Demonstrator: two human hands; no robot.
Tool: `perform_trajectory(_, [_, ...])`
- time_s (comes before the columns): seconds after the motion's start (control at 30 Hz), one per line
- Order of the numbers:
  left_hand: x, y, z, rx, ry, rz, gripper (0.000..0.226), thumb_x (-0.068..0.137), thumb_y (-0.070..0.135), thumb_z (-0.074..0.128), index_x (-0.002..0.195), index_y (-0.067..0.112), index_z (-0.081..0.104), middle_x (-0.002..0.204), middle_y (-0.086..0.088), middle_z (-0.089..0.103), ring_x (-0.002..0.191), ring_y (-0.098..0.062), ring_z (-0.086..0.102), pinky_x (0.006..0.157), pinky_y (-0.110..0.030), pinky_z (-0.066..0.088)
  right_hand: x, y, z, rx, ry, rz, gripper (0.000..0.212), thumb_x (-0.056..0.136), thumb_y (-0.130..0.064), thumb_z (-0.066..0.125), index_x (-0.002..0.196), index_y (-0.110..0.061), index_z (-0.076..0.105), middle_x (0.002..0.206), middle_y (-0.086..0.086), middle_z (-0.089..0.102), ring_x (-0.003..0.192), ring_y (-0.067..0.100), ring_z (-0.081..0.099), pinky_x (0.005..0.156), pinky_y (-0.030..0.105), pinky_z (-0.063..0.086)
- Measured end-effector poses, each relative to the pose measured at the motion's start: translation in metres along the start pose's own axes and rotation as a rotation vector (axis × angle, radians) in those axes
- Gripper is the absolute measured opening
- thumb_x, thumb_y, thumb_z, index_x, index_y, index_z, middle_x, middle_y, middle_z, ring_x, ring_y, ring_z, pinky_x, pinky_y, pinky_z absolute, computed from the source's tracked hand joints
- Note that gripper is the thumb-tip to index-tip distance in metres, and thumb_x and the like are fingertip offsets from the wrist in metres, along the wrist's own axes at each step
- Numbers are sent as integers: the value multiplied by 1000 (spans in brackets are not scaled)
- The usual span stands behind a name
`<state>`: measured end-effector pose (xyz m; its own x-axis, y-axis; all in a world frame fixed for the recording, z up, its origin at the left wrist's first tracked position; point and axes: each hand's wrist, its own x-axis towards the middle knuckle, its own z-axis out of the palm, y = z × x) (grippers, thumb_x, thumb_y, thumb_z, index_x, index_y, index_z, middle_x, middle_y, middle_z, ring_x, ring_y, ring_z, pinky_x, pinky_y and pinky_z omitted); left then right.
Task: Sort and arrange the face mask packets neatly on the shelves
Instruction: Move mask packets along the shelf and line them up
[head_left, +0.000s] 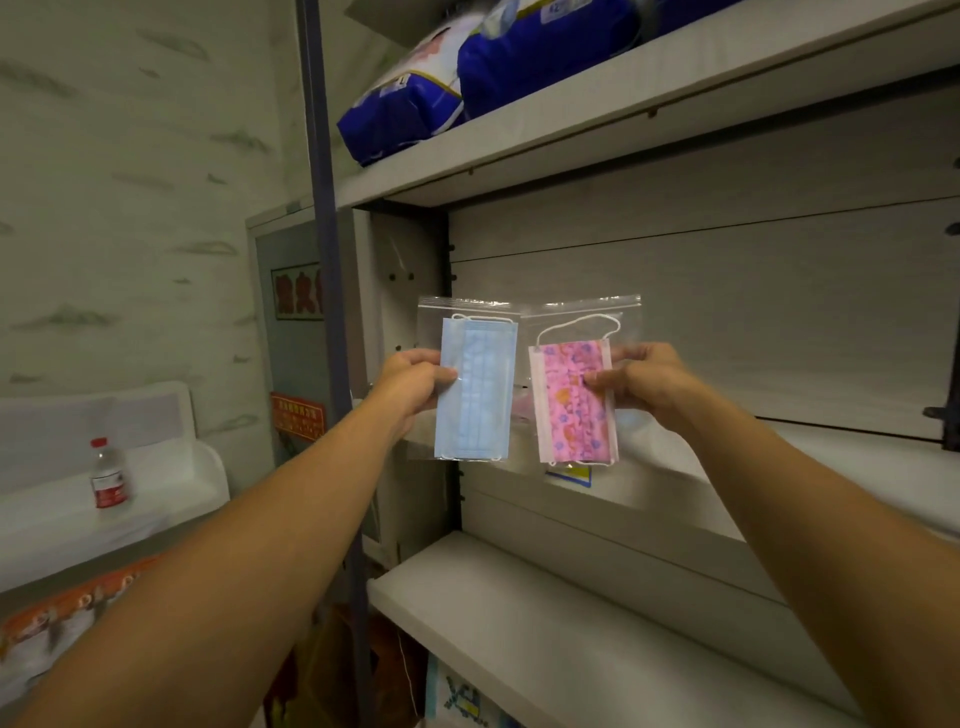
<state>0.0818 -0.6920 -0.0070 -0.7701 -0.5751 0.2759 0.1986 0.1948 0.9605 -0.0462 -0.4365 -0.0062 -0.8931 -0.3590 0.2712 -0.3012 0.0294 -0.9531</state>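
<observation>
Pinching upright zip-bag packets: left hand (415, 384) the blue mask packet (475, 384), right hand (641, 382) the pink one (574, 405)

The blue mask packet (475, 387) is plain pale blue; the pink mask packet (575, 402) shows orange and purple prints. Dark blue-and-white bags (540, 57) sit above. The water bottle (108, 480) wears red.

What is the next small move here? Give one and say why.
Probably lower the blue mask packet in the left hand onto the middle shelf behind it, at its left end. Both packets are held up in the air: the right hand pinches the pink patterned mask packet. Neither rests on a shelf yet, and that shelf shows bare surface.
</observation>
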Motion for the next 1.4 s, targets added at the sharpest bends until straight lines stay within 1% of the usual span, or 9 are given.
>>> perform_trajectory(0.13, [37,-6,1,-8,-24,12,22,88,3,73,108,11,66,108,-4,70,96,-21,71,67,-30,59,30,2,9,17,-2,-35,37,78,2,81,111,4,63,97,17,77,85,27,77,82,44,62])
perform_trajectory(0.43, [108,-24,26,-98,-154,-10,18,88,-1,71,104,8,68,111,-11,72,99,-27,72,84,-41,62,69,8,21,78,69,-80,36,79,3,79,111,2,64,103,19,75,94,32,75,87,47,61])
perform_trajectory(0.53, [128,-31,39,-109,-211,-20,14,89,-1,70,97,10,67,104,-10,72,95,-26,72,73,-35,62,79,14,17,131,103,-80,48,77,4,79,121,8,60,105,21,75,96,34,74,87,48,60])
perform_trajectory(0.63, [154,-35,54,-150,-282,-39,17,87,-2,71,101,7,65,105,-11,72,96,-27,72,82,-42,62,89,16,10,194,127,-96,55,75,4,80,124,12,57,107,23,74,99,37,73,89,48,60])
perform_trajectory(0.9, [204,-46,107,-238,-465,-39,15,83,-9,72,90,2,64,88,-12,73,78,-23,72,71,-37,59,106,22,-12,290,206,-118,36,75,6,77,107,3,62,100,20,74,97,35,73,77,36,61])
perform_trajectory(1.07, [219,-63,143,-308,-534,-59,19,79,-13,73,82,2,61,82,-14,69,75,-26,68,86,-41,58,111,35,-17,281,277,-120,32,69,3,79,96,-2,63,96,19,74,89,32,73,75,35,62])
perform_trajectory(1.2, [222,-72,171,-330,-643,-65,19,79,-13,73,89,0,63,86,-16,71,84,-30,71,91,-43,58,111,43,-21,274,326,-114,36,70,1,79,102,2,61,89,16,74,79,27,74,64,29,60])
perform_trajectory(1.3, [219,-81,186,-329,-684,-68,20,80,-12,73,88,3,63,80,-11,70,76,-22,72,81,-35,61,110,50,-29,262,337,-94,13,86,6,68,92,5,57,77,10,73,65,19,71,53,22,55])
perform_trajectory(1.4, [219,-96,191,-287,-707,-51,28,79,-7,78,103,-2,65,87,-12,70,81,-22,73,80,-32,60,110,62,-39,253,339,-77,13,87,3,69,98,3,61,86,14,74,73,23,73,61,28,59])
